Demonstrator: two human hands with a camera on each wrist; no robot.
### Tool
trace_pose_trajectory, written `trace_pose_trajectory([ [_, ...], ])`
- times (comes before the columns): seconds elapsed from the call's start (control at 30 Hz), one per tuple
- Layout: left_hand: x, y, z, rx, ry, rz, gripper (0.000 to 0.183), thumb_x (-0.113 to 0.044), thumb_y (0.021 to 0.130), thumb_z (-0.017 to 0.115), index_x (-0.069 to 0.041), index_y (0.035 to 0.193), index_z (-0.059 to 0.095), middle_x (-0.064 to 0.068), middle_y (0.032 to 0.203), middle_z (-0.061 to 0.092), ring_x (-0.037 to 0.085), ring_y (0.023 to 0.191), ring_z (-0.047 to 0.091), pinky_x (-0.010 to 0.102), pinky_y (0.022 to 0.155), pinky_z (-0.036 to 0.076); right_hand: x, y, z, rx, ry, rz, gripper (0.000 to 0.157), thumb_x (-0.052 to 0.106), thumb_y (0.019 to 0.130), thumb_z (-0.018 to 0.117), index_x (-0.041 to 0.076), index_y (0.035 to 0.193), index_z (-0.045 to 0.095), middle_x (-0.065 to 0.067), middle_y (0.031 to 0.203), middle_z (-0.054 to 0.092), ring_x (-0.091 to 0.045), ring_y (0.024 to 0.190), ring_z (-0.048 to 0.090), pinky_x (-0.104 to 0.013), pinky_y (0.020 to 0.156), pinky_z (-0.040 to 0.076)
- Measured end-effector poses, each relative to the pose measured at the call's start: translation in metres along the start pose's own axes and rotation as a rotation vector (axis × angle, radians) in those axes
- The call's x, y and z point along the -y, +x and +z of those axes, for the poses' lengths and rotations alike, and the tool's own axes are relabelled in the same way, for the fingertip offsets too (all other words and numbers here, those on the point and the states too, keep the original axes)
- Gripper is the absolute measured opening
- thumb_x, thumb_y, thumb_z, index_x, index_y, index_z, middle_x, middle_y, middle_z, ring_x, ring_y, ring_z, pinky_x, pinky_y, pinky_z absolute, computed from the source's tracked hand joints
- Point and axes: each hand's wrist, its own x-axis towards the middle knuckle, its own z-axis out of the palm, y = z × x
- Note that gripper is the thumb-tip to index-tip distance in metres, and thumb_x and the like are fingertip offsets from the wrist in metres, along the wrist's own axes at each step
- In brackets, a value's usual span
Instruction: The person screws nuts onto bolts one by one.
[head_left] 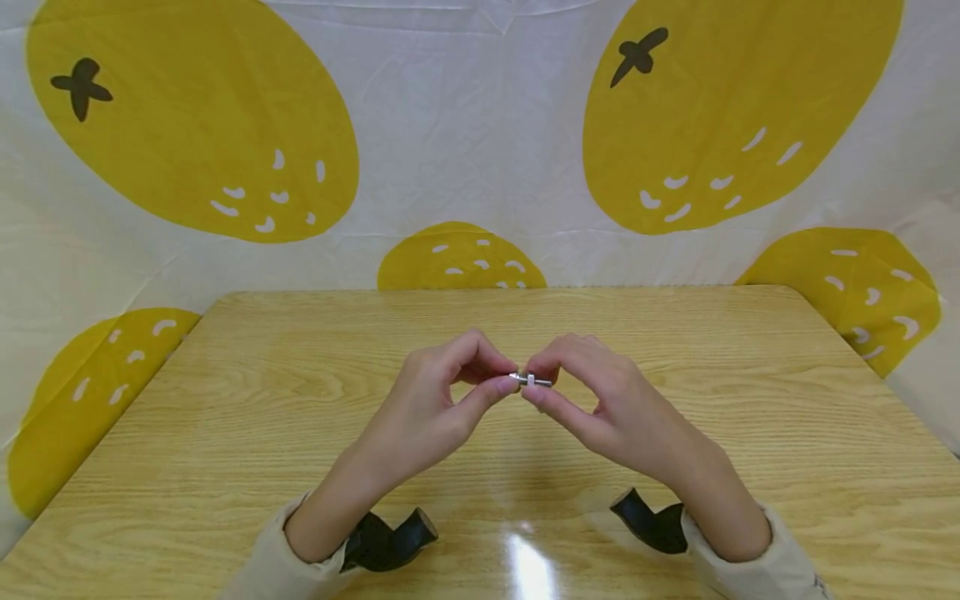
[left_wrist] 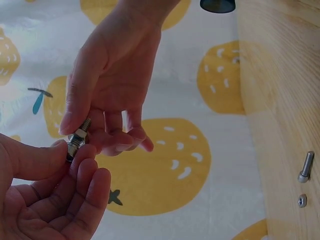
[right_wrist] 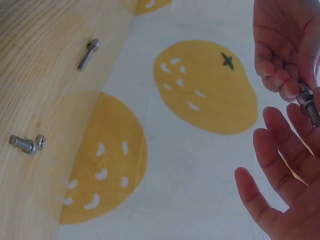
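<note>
Over the middle of the table, both hands meet at a small metal bolt (head_left: 547, 383) with a hex nut (head_left: 531, 379) on its shaft. My left hand (head_left: 420, 412) pinches the bolt's head end between thumb and index finger, covering part of it. From the other side my right hand (head_left: 626, 404) has thumb and index fingertip at the nut, and the threaded end sticks out past it. In the left wrist view the bolt (left_wrist: 87, 124) tilts upward between the two hands. The right hand's other fingers are spread in the right wrist view.
On the wooden table (head_left: 262, 392) lie loose pieces: a bolt (left_wrist: 306, 166) and a nut (left_wrist: 302, 201) in the left wrist view, and two bolts (right_wrist: 89, 54) with a nut (right_wrist: 40, 142) in the right wrist view. A fruit-patterned cloth (head_left: 465, 125) hangs behind the table.
</note>
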Motion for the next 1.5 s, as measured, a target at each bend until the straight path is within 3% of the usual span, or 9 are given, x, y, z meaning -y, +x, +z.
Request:
trace_pose_trajectory([
  [0.1, -0.0002, 0.0001, 0.0002, 0.002, -0.001, -0.002, 0.006, -0.01, 0.087, 0.065, -0.008, 0.091, 0.061, -0.001, 0.085, 0.068, 0.004, 0.076, 0.064, 0.023, 0.069, 0.054, -0.0001, 0.0007, 0.0, 0.011, 0.002, 0.006, 0.009, 0.008, 0.087, 0.063, 0.015, 0.092, 0.061, 0.009, 0.083, 0.057, -0.005, 0.084, 0.052, -0.022, 0.077, 0.043],
  [0.27, -0.0001, 0.0002, 0.0005, 0.002, 0.002, -0.001, 0.006, -0.01, 0.087, 0.065, -0.008, 0.09, 0.061, 0.0, 0.085, 0.068, 0.004, 0.075, 0.064, 0.023, 0.069, 0.054, -0.0012, 0.0005, -0.0001, 0.041, -0.012, 0.046, 0.013, 0.007, 0.091, 0.058, 0.018, 0.085, 0.061, 0.011, 0.081, 0.056, -0.002, 0.084, 0.051, -0.024, 0.078, 0.041],
  [0.37, 0.0, 0.0002, 0.0004, 0.001, -0.001, 0.0, 0.006, -0.01, 0.087, 0.065, -0.008, 0.091, 0.061, -0.001, 0.085, 0.068, 0.004, 0.076, 0.064, 0.023, 0.069, 0.054, -0.0011, -0.0009, -0.0001, 0.044, -0.016, 0.078, 0.007, 0.011, 0.09, 0.061, 0.018, 0.092, 0.062, 0.012, 0.085, 0.057, -0.002, 0.086, 0.051, -0.024, 0.077, 0.043],
  [0.43, 0.0, 0.0001, 0.0003, 0.002, -0.004, 0.003, 0.006, -0.009, 0.087, 0.065, -0.008, 0.091, 0.06, -0.001, 0.086, 0.068, 0.004, 0.077, 0.065, 0.024, 0.069, 0.054, -0.0004, -0.0015, -0.0001, 0.037, -0.009, 0.094, 0.012, 0.015, 0.087, 0.066, 0.017, 0.098, 0.061, 0.011, 0.09, 0.059, -0.002, 0.088, 0.05, -0.023, 0.077, 0.044],
  [0.6, 0.0001, 0.0001, 0.0004, 0.002, -0.006, 0.009, 0.006, -0.008, 0.087, 0.065, -0.008, 0.091, 0.06, 0.0, 0.086, 0.068, 0.004, 0.077, 0.065, 0.024, 0.07, 0.055, 0.0007, -0.0015, 0.0007, 0.011, 0.001, 0.055, 0.025, 0.014, 0.082, 0.072, 0.013, 0.103, 0.059, 0.008, 0.095, 0.06, -0.004, 0.088, 0.051, -0.02, 0.077, 0.045],
  [1.07, 0.0001, -0.0001, 0.0007, 0.0, -0.002, 0.001, 0.007, -0.01, 0.087, 0.065, -0.008, 0.091, 0.061, -0.001, 0.085, 0.068, 0.004, 0.076, 0.064, 0.023, 0.068, 0.054, 0.0009, -0.0008, 0.0006, 0.019, 0.006, 0.038, 0.017, 0.009, 0.083, 0.069, 0.013, 0.098, 0.061, 0.007, 0.091, 0.059, -0.005, 0.087, 0.052, -0.019, 0.078, 0.045],
  [1.37, 0.0, 0.0002, 0.0012, -0.004, -0.004, 0.015, 0.006, -0.01, 0.086, 0.066, -0.008, 0.09, 0.061, -0.002, 0.084, 0.068, 0.003, 0.075, 0.064, 0.023, 0.068, 0.054, -0.0009, -0.0001, 0.0006, 0.023, 0.014, 0.028, 0.007, 0.009, 0.089, 0.062, 0.016, 0.088, 0.061, 0.01, 0.082, 0.057, -0.003, 0.083, 0.051, -0.02, 0.073, 0.045],
  [1.5, -0.0004, 0.0001, 0.0009, -0.006, -0.003, 0.01, 0.006, -0.009, 0.086, 0.066, -0.008, 0.09, 0.061, -0.002, 0.084, 0.068, 0.003, 0.075, 0.064, 0.024, 0.068, 0.054, -0.0012, -0.0018, 0.0, 0.039, 0.0, 0.066, 0.006, 0.014, 0.09, 0.061, 0.017, 0.095, 0.061, 0.011, 0.087, 0.057, -0.002, 0.086, 0.051, -0.021, 0.075, 0.045],
])
